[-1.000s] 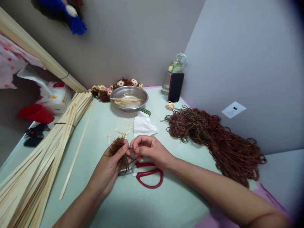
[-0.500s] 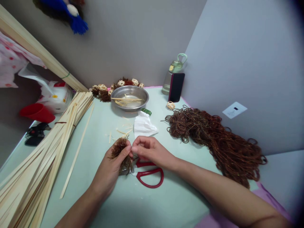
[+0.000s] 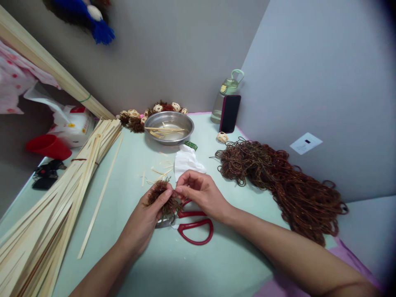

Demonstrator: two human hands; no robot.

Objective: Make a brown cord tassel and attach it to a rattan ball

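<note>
"Where's the yarn tuft [image 3: 169, 206]?"
"Lower middle of the frame! Left hand [image 3: 145, 213] pinches it under the thumb; right hand [image 3: 206, 193] has fingertips pressed together at its edge. On a strand? Can't tell."
"Firm left thumb should stop slipping!"

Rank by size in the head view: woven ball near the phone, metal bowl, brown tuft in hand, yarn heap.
1. Yarn heap
2. Metal bowl
3. Brown tuft, partly hidden by the left hand
4. Woven ball
</note>
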